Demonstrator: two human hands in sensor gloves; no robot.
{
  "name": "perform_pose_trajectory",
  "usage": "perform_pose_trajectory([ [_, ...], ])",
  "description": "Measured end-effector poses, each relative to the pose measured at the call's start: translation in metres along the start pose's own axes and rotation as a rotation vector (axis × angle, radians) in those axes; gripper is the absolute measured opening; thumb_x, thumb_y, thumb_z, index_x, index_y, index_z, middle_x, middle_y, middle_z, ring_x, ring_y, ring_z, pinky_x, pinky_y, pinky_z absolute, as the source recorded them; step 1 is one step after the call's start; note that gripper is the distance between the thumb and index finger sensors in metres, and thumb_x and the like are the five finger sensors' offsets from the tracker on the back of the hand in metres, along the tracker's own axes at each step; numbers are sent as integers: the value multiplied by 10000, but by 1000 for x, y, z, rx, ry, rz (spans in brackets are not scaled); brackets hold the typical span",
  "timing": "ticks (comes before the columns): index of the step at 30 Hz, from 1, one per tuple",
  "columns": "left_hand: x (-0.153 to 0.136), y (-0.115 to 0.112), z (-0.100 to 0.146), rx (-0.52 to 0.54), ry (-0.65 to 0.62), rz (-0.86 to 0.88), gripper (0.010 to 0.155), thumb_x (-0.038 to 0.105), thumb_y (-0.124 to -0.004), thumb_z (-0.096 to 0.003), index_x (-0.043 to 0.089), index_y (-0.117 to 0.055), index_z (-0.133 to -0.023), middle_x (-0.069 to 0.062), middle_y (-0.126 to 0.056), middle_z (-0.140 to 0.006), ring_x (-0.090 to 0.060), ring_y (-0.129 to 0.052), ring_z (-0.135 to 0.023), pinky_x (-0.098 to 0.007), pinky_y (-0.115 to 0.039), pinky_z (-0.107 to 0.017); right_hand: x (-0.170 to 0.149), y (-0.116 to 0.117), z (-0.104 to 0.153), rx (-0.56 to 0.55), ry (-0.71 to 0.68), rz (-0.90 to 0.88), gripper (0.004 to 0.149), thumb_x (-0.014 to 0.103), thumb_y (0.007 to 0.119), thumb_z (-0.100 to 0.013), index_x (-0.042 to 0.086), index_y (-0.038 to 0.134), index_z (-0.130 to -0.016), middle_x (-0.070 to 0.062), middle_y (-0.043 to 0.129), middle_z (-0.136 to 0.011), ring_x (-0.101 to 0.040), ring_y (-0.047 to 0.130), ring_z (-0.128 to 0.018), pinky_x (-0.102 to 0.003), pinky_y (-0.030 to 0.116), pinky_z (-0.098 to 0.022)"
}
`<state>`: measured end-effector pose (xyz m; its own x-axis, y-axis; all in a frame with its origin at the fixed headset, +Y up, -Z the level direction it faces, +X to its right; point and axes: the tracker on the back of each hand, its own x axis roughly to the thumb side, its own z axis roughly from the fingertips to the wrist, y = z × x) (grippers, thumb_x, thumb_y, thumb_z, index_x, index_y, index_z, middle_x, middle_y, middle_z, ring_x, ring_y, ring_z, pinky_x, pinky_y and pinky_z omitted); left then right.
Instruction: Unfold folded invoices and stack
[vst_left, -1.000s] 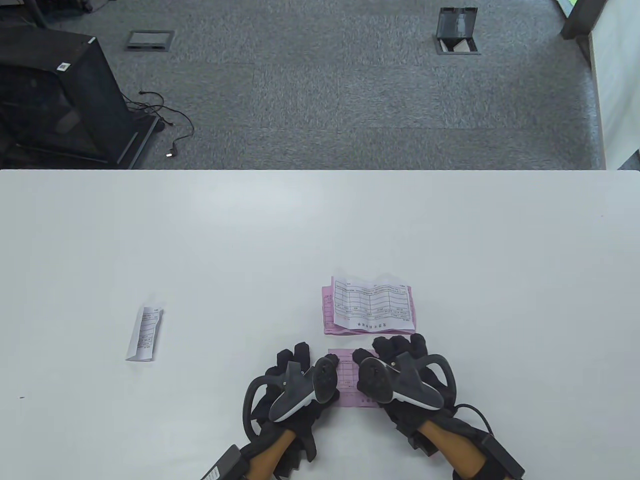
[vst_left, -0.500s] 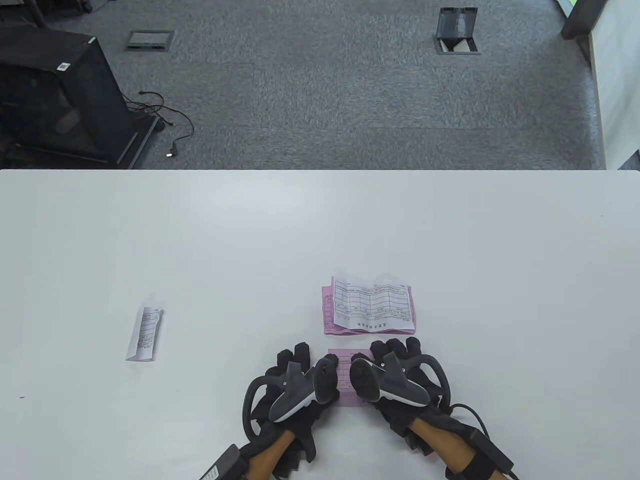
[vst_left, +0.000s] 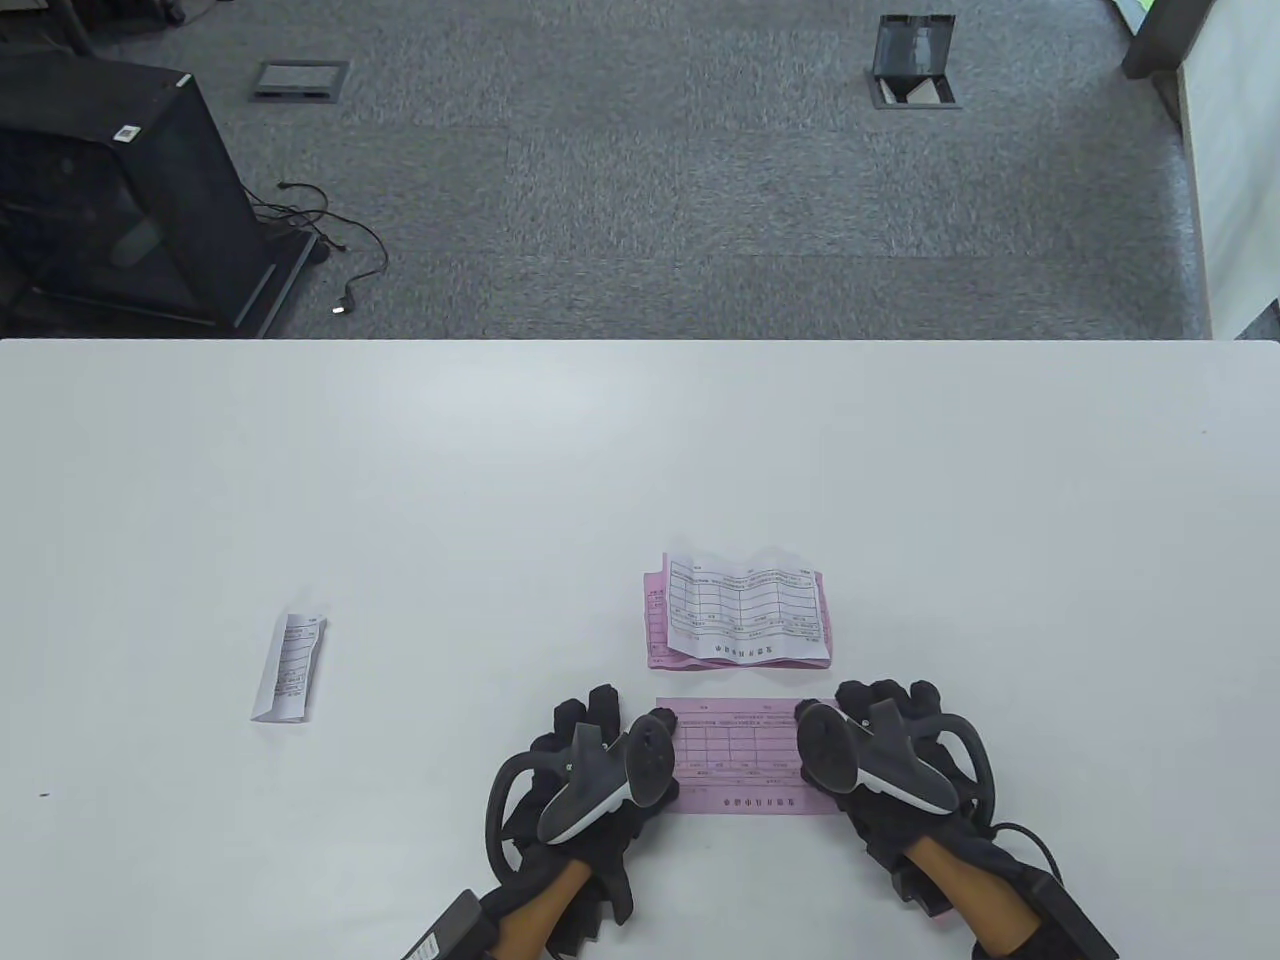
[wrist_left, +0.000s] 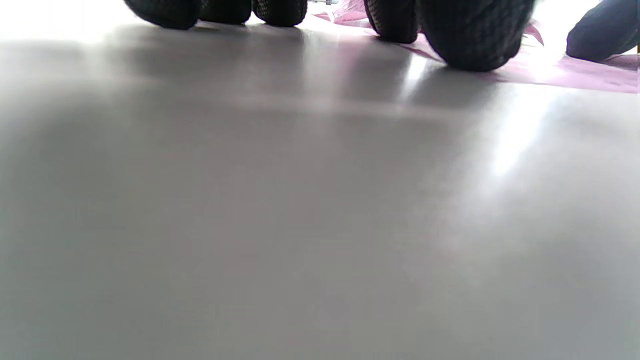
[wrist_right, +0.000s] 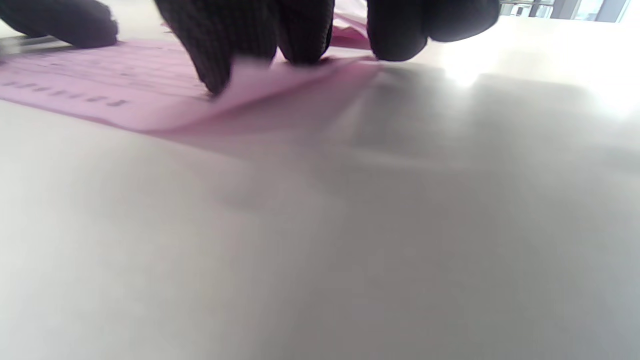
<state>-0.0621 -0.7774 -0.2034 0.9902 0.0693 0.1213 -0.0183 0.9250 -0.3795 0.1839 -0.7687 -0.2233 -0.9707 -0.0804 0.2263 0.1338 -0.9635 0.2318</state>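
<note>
A pink invoice lies spread out flat on the white table between my hands. My left hand presses fingertips down on its left end; in the left wrist view two fingertips rest on the pink paper. My right hand holds the right end, which curls up slightly under the fingers in the right wrist view, where the pink sheet lies on the left. Just beyond, a creased white invoice lies unfolded on another pink one. A folded white invoice lies at the left.
The table's far edge runs across the middle of the table view, with grey carpet beyond. A black cabinet and cables stand on the floor at the far left.
My right hand has moved to the right, drawing the pink invoice open from a narrow folded strip to its full width. My left hand has stayed in place.
</note>
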Motion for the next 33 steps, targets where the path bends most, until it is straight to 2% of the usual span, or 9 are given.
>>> perform_pose_trajectory([
  [6, 0, 0, 0, -2, 2, 3, 682, 571, -717, -497, 481, -443, -1115, -138, -265, -1256, -458, -301, -1089, -593, -459, -757, -19, 3, 3, 7, 26, -42, 614, 490, 734, -495, 324, 552, -1057, -163, 555, -1076, -448, 561, -944, -749, 371, -674],
  [13, -1, 0, 0, -7, 3, 11, 682, 572, -715, -497, 484, -438, -1114, -132, -255, -1255, -455, -290, -1089, -593, -450, -758, -22, 4, 3, 12, 33, -68, 618, 488, 741, -490, 318, 554, -1054, -156, 588, -1056, -430, 620, -916, -743, 386, -674],
  [15, -1, -1, 0, -9, 3, 11, 681, 573, -712, -499, 486, -434, -1114, -131, -250, -1256, -452, -286, -1091, -592, -447, -760, -27, 5, 2, 21, 41, -124, 621, 494, 745, -485, 325, 547, -1050, -154, 569, -1054, -423, 624, -910, -738, 397, -672],
  [18, -1, -1, 0, -10, 3, 12, 681, 573, -714, -499, 485, -435, -1114, -132, -250, -1255, -453, -285, -1090, -592, -447, -760, -38, 8, -1, 67, 56, -312, 683, 519, 750, -475, 299, 502, -1072, -168, 490, -1057, -436, 539, -908, -751, 358, -665],
  [22, -2, 0, -1, -7, 3, 14, 681, 572, -718, -497, 484, -439, -1113, -133, -255, -1254, -456, -290, -1088, -594, -449, -758, -47, 7, -4, 80, 82, -479, 748, 562, 726, -470, 281, 440, -1101, -192, 494, -1054, -461, 511, -902, -752, 338, -664],
  [27, -2, 0, -1, -7, 2, 17, 681, 571, -721, -497, 482, -444, -1112, -134, -257, -1253, -456, -291, -1087, -595, -450, -756, -33, 11, -3, 33, 109, -367, 826, 624, 690, -446, 243, 405, -1121, -212, 467, -1048, -485, 497, -892, -749, 337, -663],
  [30, -2, 0, -1, -7, 2, 16, 679, 570, -720, -498, 482, -444, -1112, -135, -257, -1254, -457, -290, -1087, -595, -450, -757, -16, 14, -2, -3, 125, -214, 810, 605, 705, -449, 239, 424, -1114, -217, 450, -1045, -493, 491, -895, -740, 345, -670],
  [31, -2, -1, -1, -8, 2, 16, 680, 570, -719, -499, 482, -441, -1113, -135, -255, -1254, -457, -288, -1088, -595, -447, -757, -16, 14, 0, -13, 123, -176, 801, 610, 674, -458, 242, 409, -1117, -209, 448, -1054, -489, 494, -909, -731, 358, -679],
  [33, -2, -1, -1, -8, 2, 16, 680, 570, -717, -500, 479, -440, -1114, -136, -254, -1254, -457, -286, -1088, -595, -446, -758, -14, 15, 0, -21, 106, -213, 763, 570, 693, -473, 224, 447, -1107, -210, 463, -1059, -491, 501, -919, -731, 361, -678],
])
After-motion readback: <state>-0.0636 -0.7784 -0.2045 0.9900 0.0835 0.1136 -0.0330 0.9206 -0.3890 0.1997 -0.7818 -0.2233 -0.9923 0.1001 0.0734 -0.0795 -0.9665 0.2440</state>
